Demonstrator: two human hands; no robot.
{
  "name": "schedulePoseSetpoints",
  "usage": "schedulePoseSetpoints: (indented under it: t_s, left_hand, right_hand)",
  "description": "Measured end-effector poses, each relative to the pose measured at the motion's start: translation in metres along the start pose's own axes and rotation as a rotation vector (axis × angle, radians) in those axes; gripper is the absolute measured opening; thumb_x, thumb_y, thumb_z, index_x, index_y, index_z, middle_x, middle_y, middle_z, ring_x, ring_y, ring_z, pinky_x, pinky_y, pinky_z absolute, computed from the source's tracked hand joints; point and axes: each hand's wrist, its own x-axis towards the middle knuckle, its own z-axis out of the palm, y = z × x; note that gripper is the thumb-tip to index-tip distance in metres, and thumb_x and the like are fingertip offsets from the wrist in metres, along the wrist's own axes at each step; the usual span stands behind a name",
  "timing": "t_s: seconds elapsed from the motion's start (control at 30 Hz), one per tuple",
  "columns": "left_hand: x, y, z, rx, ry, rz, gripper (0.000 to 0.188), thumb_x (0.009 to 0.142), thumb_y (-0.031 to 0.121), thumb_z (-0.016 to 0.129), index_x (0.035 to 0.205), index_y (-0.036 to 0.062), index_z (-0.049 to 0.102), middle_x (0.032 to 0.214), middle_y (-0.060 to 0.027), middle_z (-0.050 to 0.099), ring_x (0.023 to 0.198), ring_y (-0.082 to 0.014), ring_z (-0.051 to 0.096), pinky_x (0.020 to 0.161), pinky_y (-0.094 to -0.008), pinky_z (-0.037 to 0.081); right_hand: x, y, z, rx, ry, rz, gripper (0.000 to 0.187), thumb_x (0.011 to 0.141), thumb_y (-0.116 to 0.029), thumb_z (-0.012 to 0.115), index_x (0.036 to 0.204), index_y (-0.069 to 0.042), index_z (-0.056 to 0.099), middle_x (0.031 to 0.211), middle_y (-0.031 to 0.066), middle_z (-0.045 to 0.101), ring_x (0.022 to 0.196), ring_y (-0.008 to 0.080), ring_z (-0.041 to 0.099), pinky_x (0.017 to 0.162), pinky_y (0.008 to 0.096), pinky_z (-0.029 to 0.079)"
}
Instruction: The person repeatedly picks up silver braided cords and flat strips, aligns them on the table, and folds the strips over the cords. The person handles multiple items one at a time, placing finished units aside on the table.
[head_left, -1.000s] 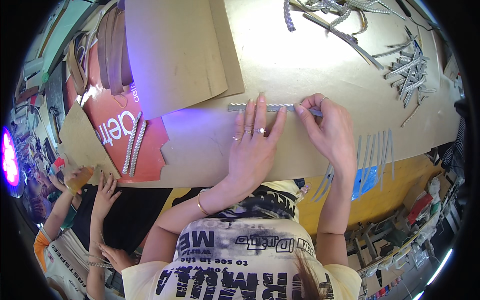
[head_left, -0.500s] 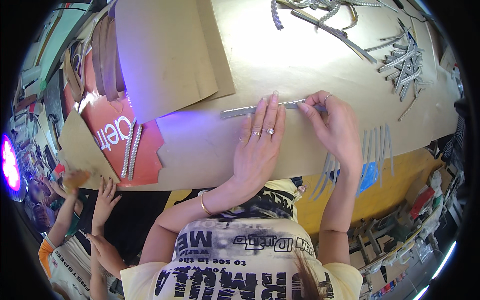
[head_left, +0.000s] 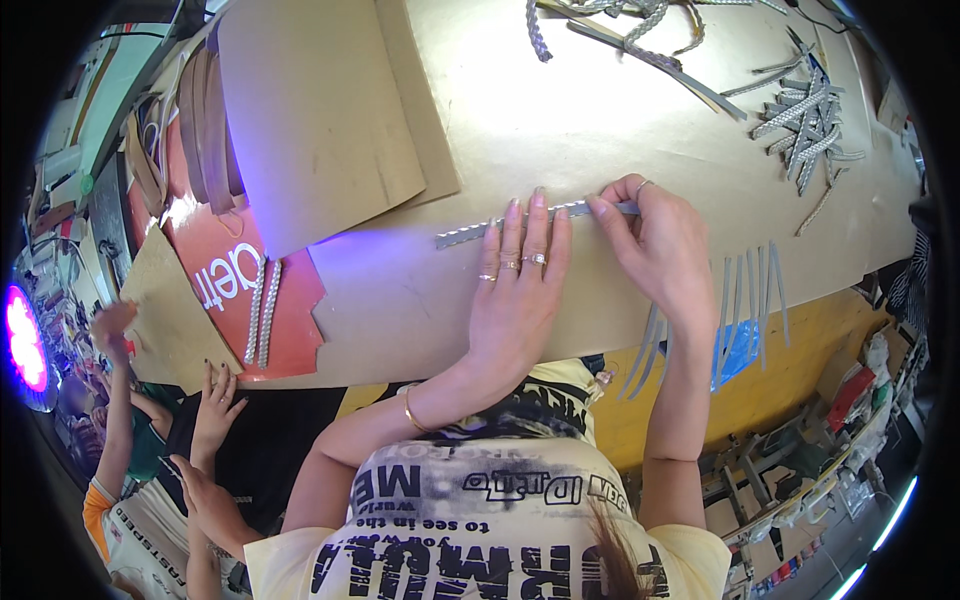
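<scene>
A narrow grey strip with a silver braided cord (head_left: 460, 235) along it lies crosswise on the tan table covering. My left hand (head_left: 516, 300) rests flat over its middle, fingers stretched out and slightly apart, fingertips just past the cord. At the strip's right end, my right hand (head_left: 668, 250) pinches it between thumb and forefinger, and that hand hides part of the end. To the left, two finished-looking braided strips (head_left: 263, 310) lie side by side on a red sheet. Several plain grey strips (head_left: 750, 300) hang over the near table edge, right of my right forearm.
A pile of short braided pieces (head_left: 808, 125) sits at the far right, with longer braided cords (head_left: 650, 30) at the back. Large brown sheets (head_left: 320, 120) cover the back left, beside brown straps (head_left: 208, 130). Co-workers' hands (head_left: 215, 410) are at the left edge.
The cord now lies more over the grey strip at its left end. My left fingers have spread a little, and my right hand has shifted slightly left. A co-worker's hand moved up and left.
</scene>
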Motion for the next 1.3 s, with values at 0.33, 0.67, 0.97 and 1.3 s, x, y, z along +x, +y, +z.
schedulePoseSetpoints:
  t_s: [0.33,0.67,0.97,1.3]
  left_hand:
    - [0.008,0.013,-0.001,0.115,0.034,-0.019,0.062,0.089,0.008,0.055,0.149,0.0077,0.039,0.153,-0.0238,0.034,0.140,-0.0386,0.038,0.114,-0.0503,0.032]
    - [0.010,0.005,0.002,0.029,-0.022,0.107,0.057,0.092,0.010,0.049,0.144,-0.0087,0.036,0.155,-0.0258,0.029,0.144,-0.0355,0.031,0.119,-0.0467,0.027]
    - [0.009,0.003,0.003,-0.026,-0.050,0.105,0.060,0.092,0.008,0.048,0.147,-0.0100,0.031,0.155,-0.0283,0.026,0.146,-0.0373,0.027,0.119,-0.0479,0.025]
    - [0.008,0.003,0.007,-0.189,-0.011,0.102,0.067,0.088,-0.001,0.049,0.150,-0.0067,0.023,0.158,-0.0271,0.019,0.148,-0.0392,0.021,0.119,-0.0531,0.022]
  right_hand:
    - [-0.004,0.008,-0.004,0.120,0.038,0.143,0.020,0.088,-0.017,0.072,0.085,0.001,0.065,0.062,0.0031,0.059,0.055,0.0093,0.052,0.054,0.0255,0.043]
    - [-0.009,0.007,-0.006,0.235,0.070,0.094,0.018,0.086,-0.016,0.073,0.087,0.001,0.068,0.068,0.0094,0.064,0.058,0.0151,0.058,0.057,0.0284,0.047]
    - [-0.007,0.007,-0.008,0.492,0.025,0.174,0.016,0.093,-0.014,0.068,0.090,0.002,0.063,0.076,0.0005,0.060,0.064,0.0031,0.047,0.056,0.0205,0.039]
    - [0.000,0.009,0.004,0.233,0.151,0.152,0.016,0.094,-0.013,0.067,0.089,0.002,0.064,0.067,-0.0005,0.057,0.058,0.0034,0.044,0.050,0.0226,0.035]
